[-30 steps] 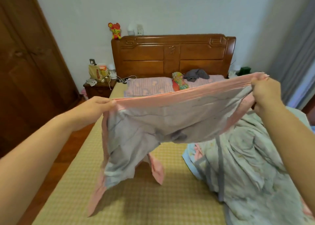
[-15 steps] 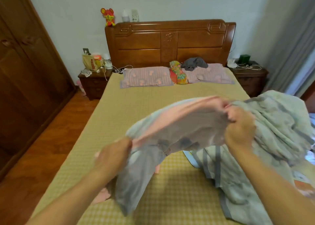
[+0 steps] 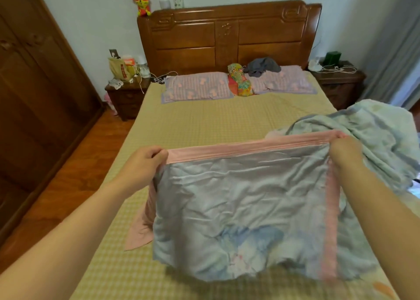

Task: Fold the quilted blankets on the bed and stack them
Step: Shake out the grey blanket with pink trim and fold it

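A pale blue-grey quilted blanket with a pink border (image 3: 238, 199) hangs stretched between my hands above the foot of the bed (image 3: 204, 122). My left hand (image 3: 145, 163) grips the pink top edge at its left corner. My right hand (image 3: 343, 149) pinches the same edge at its right corner. The blanket's lower part drapes down onto the yellow checked mat, with a pink flap showing at the lower left. A second, pale green quilted blanket (image 3: 375, 136) lies crumpled on the right side of the bed, behind my right hand.
Two striped pillows (image 3: 197, 88), a floral bundle (image 3: 239, 81) and a grey garment (image 3: 263, 65) lie by the wooden headboard (image 3: 227, 33). Cluttered nightstands (image 3: 126, 92) stand on both sides. A dark wardrobe (image 3: 34, 95) lines the left wall; curtains hang at the right.
My hands had come together with the blanket bunched between them. Now they have spread apart again, lower than before, pulling the pink edge taut with the blanket doubled over.
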